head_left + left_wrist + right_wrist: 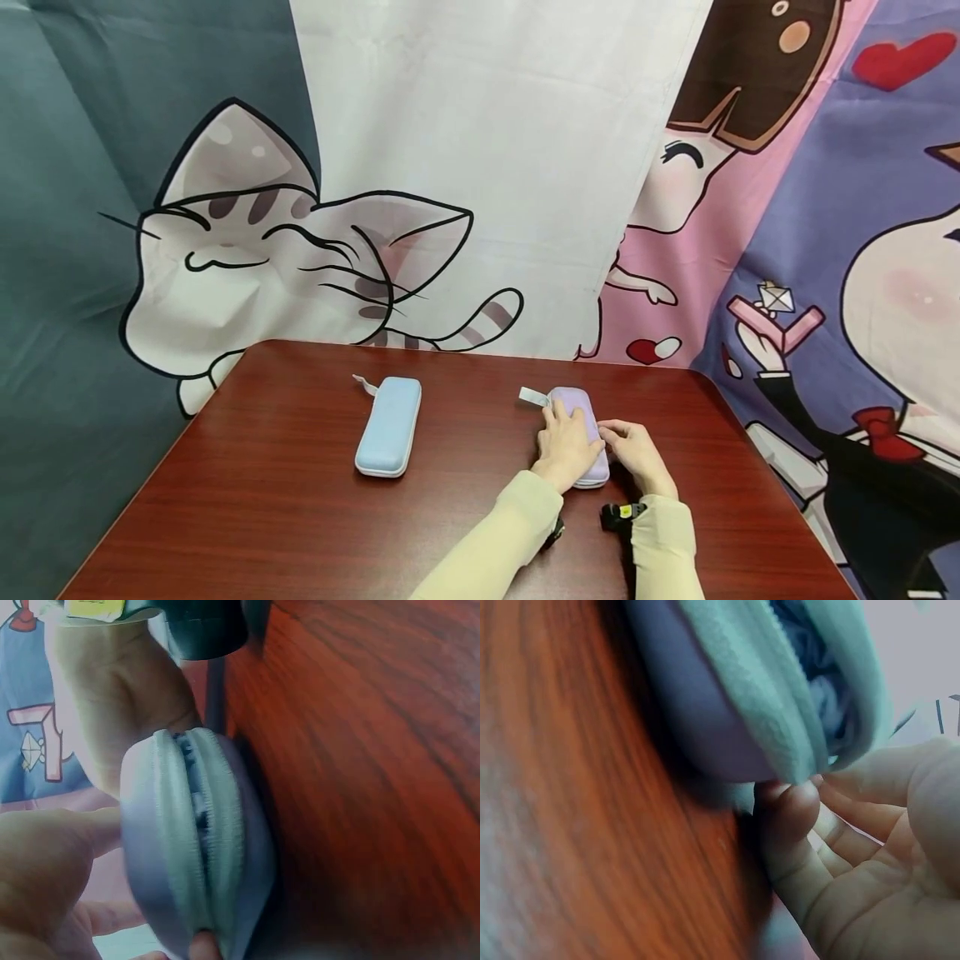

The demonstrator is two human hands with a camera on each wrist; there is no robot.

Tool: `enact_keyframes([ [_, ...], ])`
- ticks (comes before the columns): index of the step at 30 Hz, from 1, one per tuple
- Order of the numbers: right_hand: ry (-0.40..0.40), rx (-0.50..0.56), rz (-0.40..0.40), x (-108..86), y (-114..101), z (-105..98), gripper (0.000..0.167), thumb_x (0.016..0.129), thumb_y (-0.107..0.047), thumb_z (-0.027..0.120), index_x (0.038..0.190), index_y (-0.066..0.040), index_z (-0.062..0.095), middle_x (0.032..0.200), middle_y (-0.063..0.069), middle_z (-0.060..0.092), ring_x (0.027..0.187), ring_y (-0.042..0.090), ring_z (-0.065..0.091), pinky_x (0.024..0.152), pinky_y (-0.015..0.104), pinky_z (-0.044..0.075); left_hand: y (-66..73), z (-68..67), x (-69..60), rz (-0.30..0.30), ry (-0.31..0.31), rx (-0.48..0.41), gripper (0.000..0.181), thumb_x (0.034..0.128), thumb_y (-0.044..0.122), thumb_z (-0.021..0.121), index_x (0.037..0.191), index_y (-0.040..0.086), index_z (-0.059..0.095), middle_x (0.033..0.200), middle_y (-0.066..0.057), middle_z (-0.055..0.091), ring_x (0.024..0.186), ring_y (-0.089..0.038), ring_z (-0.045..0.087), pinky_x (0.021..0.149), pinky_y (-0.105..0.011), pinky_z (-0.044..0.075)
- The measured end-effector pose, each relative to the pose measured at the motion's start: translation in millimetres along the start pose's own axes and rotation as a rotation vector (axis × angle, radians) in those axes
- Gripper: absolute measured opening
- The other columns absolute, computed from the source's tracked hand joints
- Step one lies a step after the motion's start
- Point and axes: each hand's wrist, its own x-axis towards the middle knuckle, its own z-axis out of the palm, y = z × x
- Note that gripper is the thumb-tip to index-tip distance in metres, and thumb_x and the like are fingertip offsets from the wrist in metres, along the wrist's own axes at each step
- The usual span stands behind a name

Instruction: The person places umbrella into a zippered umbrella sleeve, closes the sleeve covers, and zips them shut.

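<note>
A lilac zip-up pencil case [594, 468] lies on the table, a pale strap [534, 397] sticking out from its far left corner. Across its top lies my left hand [567, 442], holding it with the thumb at the right edge and fingers toward the far left side. My right hand [636, 454] is at the right side, where thumb and index finger pinch at the zipper [791, 742]; the pull itself is hidden by the fingertips. The zip is partly undone, and dark patterned lining or contents [829, 697] shows through the gap.
To the left, a light blue case [388, 429] of similar shape lies closed with a short pale strap [365, 384]. Both rest on a reddish-brown wooden table [285, 517]. Behind the far edge hangs a cartoon-printed cloth [487, 167].
</note>
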Motion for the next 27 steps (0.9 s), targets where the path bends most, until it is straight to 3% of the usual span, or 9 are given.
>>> enact_keyframes([
  [8, -0.016, -0.018, -0.017, -3.5, -1.3, 0.7, 0.029, 0.097, -0.002, 0.056, 0.12, 0.015, 0.057, 0.092, 0.014, 0.066, 0.066, 0.016, 0.061, 0.059, 0.031, 0.053, -3.8, 7.7, -2.7, 0.011, 0.031, 0.002, 0.048, 0.0816, 0.048, 0.075, 0.113, 0.013, 0.064, 0.128, -0.013, 0.04, 0.111, -0.028, 0.041, 0.058, -0.034, 0.049],
  [12, -0.028, -0.026, -0.071, -6.1, -6.0, -1.5, 0.03, 0.095, 0.003, 0.056, 0.122, 0.016, 0.054, 0.095, 0.02, 0.065, 0.066, 0.018, 0.061, 0.059, 0.035, 0.054, -5.4, 10.6, -2.5, 0.016, 0.022, 0.012, 0.05, 0.0823, 0.05, 0.073, 0.115, 0.014, 0.064, 0.131, -0.012, 0.04, 0.111, -0.028, 0.041, 0.059, -0.033, 0.048],
  [15, 0.005, -0.058, -0.13, -5.8, -15.0, -2.8, 0.03, 0.094, 0.004, 0.058, 0.123, 0.012, 0.056, 0.097, 0.024, 0.064, 0.069, 0.019, 0.059, 0.06, 0.036, 0.054, -6.2, 8.6, -1.6, 0.008, 0.019, -0.002, 0.052, 0.0808, 0.051, 0.074, 0.116, 0.015, 0.065, 0.13, -0.011, 0.04, 0.112, -0.027, 0.041, 0.061, -0.034, 0.047],
  [21, 0.085, -0.301, -0.302, -2.4, -34.1, -1.5, 0.026, 0.09, -0.001, 0.066, 0.116, 0.003, 0.066, 0.106, 0.019, 0.068, 0.088, 0.023, 0.063, 0.072, 0.033, 0.052, -9.1, 0.0, -0.2, -0.018, -0.012, -0.082, 0.053, 0.0782, 0.051, 0.076, 0.119, 0.02, 0.066, 0.13, -0.006, 0.041, 0.115, -0.026, 0.041, 0.069, -0.038, 0.048],
  [24, 0.087, -0.45, -0.439, 1.2, -40.6, -0.9, 0.025, 0.087, -0.001, 0.07, 0.112, 0.0, 0.07, 0.107, 0.015, 0.068, 0.098, 0.028, 0.063, 0.083, 0.041, 0.049, -12.3, -2.8, -0.8, -0.006, -0.019, -0.107, 0.047, 0.0814, 0.048, 0.073, 0.12, 0.021, 0.067, 0.13, -0.005, 0.043, 0.113, -0.024, 0.044, 0.069, -0.039, 0.048],
  [27, 0.039, -0.548, -0.587, 7.6, -46.0, -0.2, 0.025, 0.084, 0.001, 0.072, 0.108, -0.001, 0.072, 0.114, 0.016, 0.066, 0.108, 0.033, 0.061, 0.09, 0.05, 0.046, -17.3, -6.0, 0.0, -0.001, -0.001, -0.159, 0.034, 0.0882, 0.04, 0.068, 0.117, 0.023, 0.069, 0.128, -0.002, 0.049, 0.11, -0.022, 0.05, 0.071, -0.04, 0.047],
])
